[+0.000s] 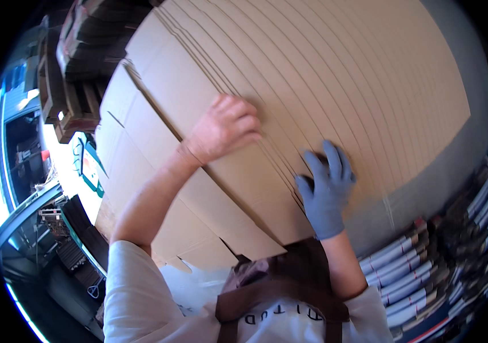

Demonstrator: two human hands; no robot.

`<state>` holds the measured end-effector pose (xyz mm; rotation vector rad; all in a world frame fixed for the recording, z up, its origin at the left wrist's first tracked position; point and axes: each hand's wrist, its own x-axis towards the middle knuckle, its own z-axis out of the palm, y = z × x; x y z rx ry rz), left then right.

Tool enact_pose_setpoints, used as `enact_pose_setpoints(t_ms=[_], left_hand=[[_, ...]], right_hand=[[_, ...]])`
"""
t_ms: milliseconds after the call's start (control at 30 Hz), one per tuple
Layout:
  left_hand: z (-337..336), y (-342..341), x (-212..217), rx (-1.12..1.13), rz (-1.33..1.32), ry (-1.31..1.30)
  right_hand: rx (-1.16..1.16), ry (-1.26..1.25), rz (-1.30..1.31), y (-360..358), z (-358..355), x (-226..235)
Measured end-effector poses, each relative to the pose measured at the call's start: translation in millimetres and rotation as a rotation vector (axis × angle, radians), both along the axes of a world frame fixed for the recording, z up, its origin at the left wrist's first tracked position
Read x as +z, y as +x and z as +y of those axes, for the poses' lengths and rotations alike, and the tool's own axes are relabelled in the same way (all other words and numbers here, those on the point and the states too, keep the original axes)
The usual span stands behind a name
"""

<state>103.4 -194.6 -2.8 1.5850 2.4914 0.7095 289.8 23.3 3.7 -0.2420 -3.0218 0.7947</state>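
Observation:
A fanned stack of brown cardboard sheets (324, 74) fills the surface in front of me, its many edges overlapping in steps. My left hand (227, 127), bare and slightly blurred, is over the stepped edges left of centre. Its fingers are curled in, and whatever they hold, if anything, is hidden. Farther right and nearer to me, my right hand (330, 188) wears a grey-blue glove. The gloved fingers are spread and rest on the sheets close to their near edge. Beneath my left forearm lies a creased cardboard flap (147, 137) with slits cut in it.
Wooden pallets (78, 106) stand at the far left. Bundles of pale flat pieces (404, 274) are stacked at the lower right. A grey surface (421, 197) borders the cardboard on the right. Bright daylight comes in beside a glazed frame (24, 148) at the left.

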Motion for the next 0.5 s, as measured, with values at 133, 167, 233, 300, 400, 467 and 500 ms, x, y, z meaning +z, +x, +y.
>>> enact_pose_setpoints(t_ms=[133,167,233,300,400,467,500], left_hand=[[-0.5,-4.5,1.4,-0.023,0.036,0.007],[-0.3,-2.9,-0.7,-0.019,0.019,0.018],[-1.5,-3.2,-1.9,-0.023,0.019,0.024],[-2.4,-5.3,-2.4,-0.025,0.015,0.020],[-2.9,-7.0,-1.6,-0.030,0.004,0.003],[-2.1,-8.8,-2.0,-0.042,0.001,-0.002],[-2.6,-9.2,-2.3,-0.042,-0.002,-0.009]], right_hand=[[0.013,0.029,0.016,-1.7,-0.1,0.4],[0.019,0.026,0.020,-0.7,0.3,0.5],[0.030,0.020,0.022,-1.0,0.3,0.1],[0.033,0.024,0.009,-1.5,-0.2,-0.3],[0.034,0.015,0.007,-0.6,0.5,-1.1],[0.035,0.022,0.000,-0.4,1.0,-1.2],[0.035,0.030,-0.008,-0.5,1.0,-1.1]])
